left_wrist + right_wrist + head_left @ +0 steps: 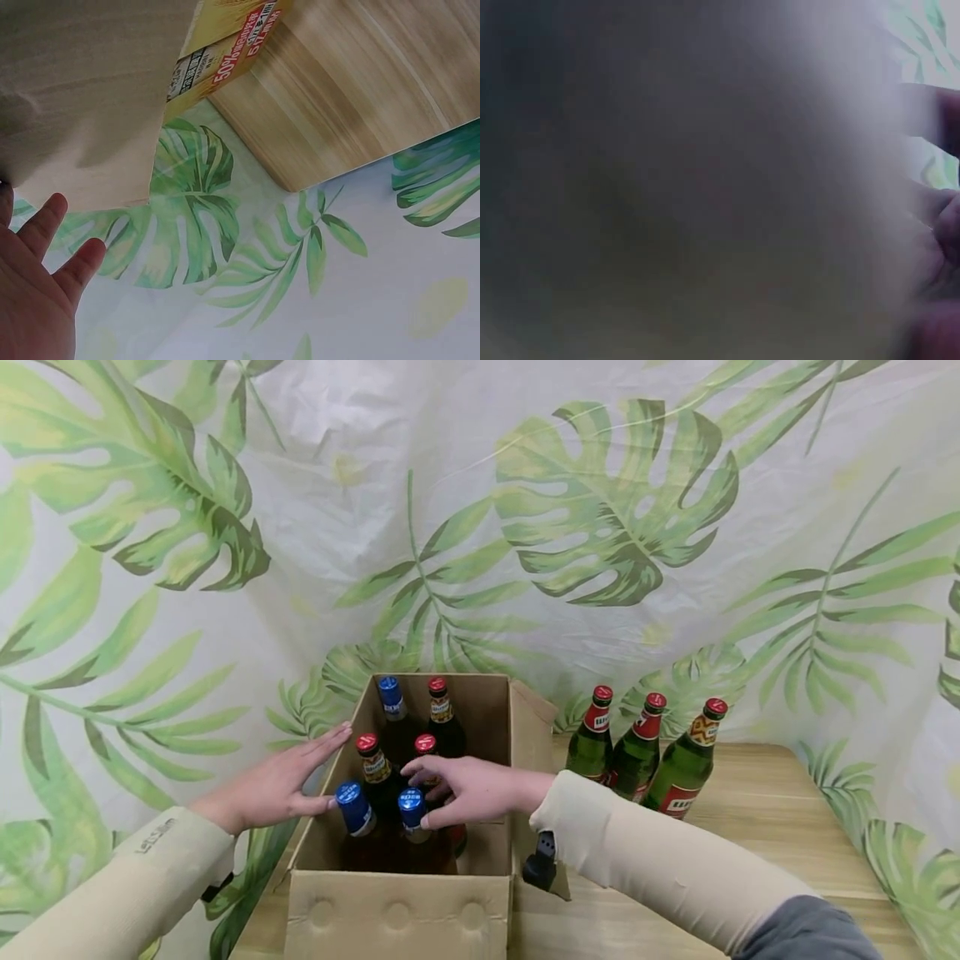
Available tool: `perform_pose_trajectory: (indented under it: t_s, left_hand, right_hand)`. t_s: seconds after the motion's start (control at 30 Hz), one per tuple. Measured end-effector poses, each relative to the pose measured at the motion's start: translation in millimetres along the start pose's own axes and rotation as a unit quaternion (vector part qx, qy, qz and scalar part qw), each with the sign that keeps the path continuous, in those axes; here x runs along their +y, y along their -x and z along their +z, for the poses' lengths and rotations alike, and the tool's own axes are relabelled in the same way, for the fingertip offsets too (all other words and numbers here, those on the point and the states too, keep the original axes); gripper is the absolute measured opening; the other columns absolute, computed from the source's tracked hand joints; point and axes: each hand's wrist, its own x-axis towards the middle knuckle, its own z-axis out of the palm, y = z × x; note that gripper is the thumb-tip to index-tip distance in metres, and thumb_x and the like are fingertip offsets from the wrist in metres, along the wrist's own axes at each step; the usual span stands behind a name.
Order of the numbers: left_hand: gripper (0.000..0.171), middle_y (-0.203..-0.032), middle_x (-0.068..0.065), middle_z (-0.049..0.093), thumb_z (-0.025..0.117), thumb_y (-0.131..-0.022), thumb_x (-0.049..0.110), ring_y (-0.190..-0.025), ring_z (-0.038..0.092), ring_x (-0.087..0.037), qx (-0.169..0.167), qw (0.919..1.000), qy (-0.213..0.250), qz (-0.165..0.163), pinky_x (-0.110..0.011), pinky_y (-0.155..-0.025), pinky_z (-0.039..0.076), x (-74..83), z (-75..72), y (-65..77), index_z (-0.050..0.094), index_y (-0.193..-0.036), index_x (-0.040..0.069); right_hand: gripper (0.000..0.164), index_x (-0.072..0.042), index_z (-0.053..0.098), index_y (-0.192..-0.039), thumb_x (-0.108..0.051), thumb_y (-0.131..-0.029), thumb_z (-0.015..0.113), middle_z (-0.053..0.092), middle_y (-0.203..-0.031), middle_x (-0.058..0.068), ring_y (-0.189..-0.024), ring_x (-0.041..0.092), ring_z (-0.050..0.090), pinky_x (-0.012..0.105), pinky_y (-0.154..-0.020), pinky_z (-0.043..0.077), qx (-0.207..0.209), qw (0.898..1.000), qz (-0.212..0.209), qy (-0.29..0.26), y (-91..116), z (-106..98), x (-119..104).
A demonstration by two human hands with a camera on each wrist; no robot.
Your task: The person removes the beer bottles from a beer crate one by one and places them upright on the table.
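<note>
In the head view a cardboard box (pixel 399 914) holds several upright bottles. At its near end stand two blue-capped bottles, one on the left (pixel 354 808) and one further right (pixel 412 810). Behind them are red-capped bottles (pixel 374 764), and a blue-capped bottle (pixel 391 697) is in the far left corner. My left hand (pixel 273 785) lies along the box's left edge, fingers extended. My right hand (pixel 483 789) reaches over the right wall, fingers loosely bent above the bottles, its thumb beside the right blue cap. The right wrist view is mostly blurred.
Three green bottles with red caps stand on the wooden table right of the box: one on the left (pixel 591 739), one in the middle (pixel 636 747) and one on the right (pixel 684 764). An open box flap (pixel 534 718) sticks out to the right. A leaf-patterned sheet (pixel 450 485) hangs behind.
</note>
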Motion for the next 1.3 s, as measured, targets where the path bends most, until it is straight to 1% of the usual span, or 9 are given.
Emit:
perform_pose_trajectory:
  t_s: [0.07, 0.13, 0.23, 0.37, 0.5, 0.73, 0.9, 1.03, 1.3]
  left_hand:
    - [0.089, -0.163, -0.026, 0.031, 0.071, -0.095, 0.044, -0.140, 0.042, -0.049, -0.001, 1.0000, 0.000, -0.002, -0.064, -0.106, 0.041, 0.2, -0.3, -0.7, 0.032, -0.160, -0.001]
    - [0.089, -0.163, -0.026, 0.032, 0.071, -0.095, 0.044, -0.140, 0.042, -0.048, -0.001, 1.0000, 0.000, -0.003, -0.063, -0.106, 0.041, 0.9, -0.8, -1.0, 0.032, -0.160, -0.001]
    - [0.089, -0.163, -0.026, 0.031, 0.071, -0.095, 0.045, -0.140, 0.042, -0.048, -0.003, 1.0000, 0.000, -0.004, -0.063, -0.106, 0.041, 1.3, -1.1, -0.8, 0.032, -0.160, -0.001]
    - [0.089, -0.163, -0.026, 0.031, 0.072, -0.095, 0.045, -0.140, 0.042, -0.048, -0.002, 1.0000, 0.001, -0.003, -0.063, -0.106, 0.041, 1.4, -1.3, -0.3, 0.033, -0.160, -0.002]
    - [0.088, -0.163, -0.026, 0.031, 0.072, -0.095, 0.042, -0.140, 0.042, -0.048, 0.000, 1.0000, 0.002, -0.002, -0.063, -0.106, 0.041, 1.8, -1.9, 0.6, 0.032, -0.159, -0.003]
    - [0.089, -0.163, -0.026, 0.032, 0.072, -0.094, 0.043, -0.139, 0.043, -0.049, 0.001, 1.0000, -0.004, -0.002, -0.063, -0.104, 0.043, 2.8, -1.1, 1.2, 0.031, -0.160, -0.001]
    - [0.089, -0.163, -0.026, 0.031, 0.072, -0.095, 0.043, -0.140, 0.042, -0.049, -0.001, 1.0000, -0.004, -0.003, -0.064, -0.105, 0.041, 2.5, 0.5, -0.7, 0.030, -0.161, 0.000]
    - [0.088, -0.164, -0.026, 0.030, 0.071, -0.096, 0.043, -0.141, 0.041, -0.049, -0.002, 0.9999, -0.002, -0.011, -0.064, -0.106, 0.041, 2.4, 2.4, -0.6, 0.030, -0.161, 0.000]
    - [0.088, -0.163, -0.027, 0.031, 0.072, -0.095, 0.042, -0.139, 0.042, -0.049, 0.003, 1.0000, 0.000, -0.006, -0.065, -0.105, 0.041, 0.0, 3.7, -2.6, 0.032, -0.160, -0.002]
  right_hand:
    - [0.053, -0.014, 0.051, -0.145, -0.019, -0.097, 0.074, 0.061, -0.137, 0.005, -0.118, 0.013, 0.062, 0.024, -0.096, 0.049, 0.000, 1.000, 0.002, 0.000, -3.4, 8.7, 5.3]
    - [0.043, -0.016, 0.056, -0.136, -0.021, -0.097, 0.075, 0.065, -0.122, -0.001, -0.105, 0.009, 0.064, 0.023, -0.089, 0.050, 0.008, 1.000, 0.008, 0.006, -5.3, 14.7, 7.8]
    - [0.034, -0.017, 0.060, -0.126, -0.023, -0.096, 0.076, 0.065, -0.107, -0.008, -0.094, 0.005, 0.060, 0.022, -0.086, 0.049, 0.017, 0.999, 0.014, 0.023, -7.0, 19.2, 10.0]
    - [0.029, -0.013, 0.068, -0.123, -0.023, -0.096, 0.076, 0.069, -0.105, -0.008, -0.093, -0.001, 0.061, 0.017, -0.088, 0.048, 0.037, 0.997, -0.016, 0.071, -6.0, 23.0, 11.1]
    - [0.026, -0.012, 0.072, -0.118, -0.028, -0.098, 0.074, 0.071, -0.102, -0.011, -0.085, -0.005, 0.061, 0.014, -0.082, 0.049, 0.069, 0.990, -0.060, 0.112, -1.0, 26.8, 12.5]
    - [0.014, -0.016, 0.067, -0.096, -0.028, -0.099, 0.073, 0.062, -0.077, -0.009, -0.054, 0.004, 0.044, 0.019, -0.063, 0.043, 0.143, 0.986, -0.068, 0.049, 11.3, 24.9, 12.2]
    - [0.014, -0.013, 0.068, -0.096, -0.026, -0.098, 0.074, 0.060, -0.076, -0.008, -0.054, 0.004, 0.044, 0.019, -0.063, 0.043, 0.176, 0.980, -0.086, 0.044, 14.3, 23.4, 13.1]
    - [0.017, -0.009, 0.071, -0.103, -0.025, -0.097, 0.075, 0.064, -0.082, -0.008, -0.060, 0.004, 0.050, 0.019, -0.064, 0.046, 0.194, 0.976, -0.094, 0.040, 12.3, 20.9, 12.5]
    - [0.022, -0.006, 0.074, -0.110, -0.021, -0.095, 0.077, 0.070, -0.088, -0.002, -0.066, 0.006, 0.057, 0.021, -0.062, 0.049, 0.230, 0.968, -0.101, 0.019, 19.8, -1.3, -9.5]
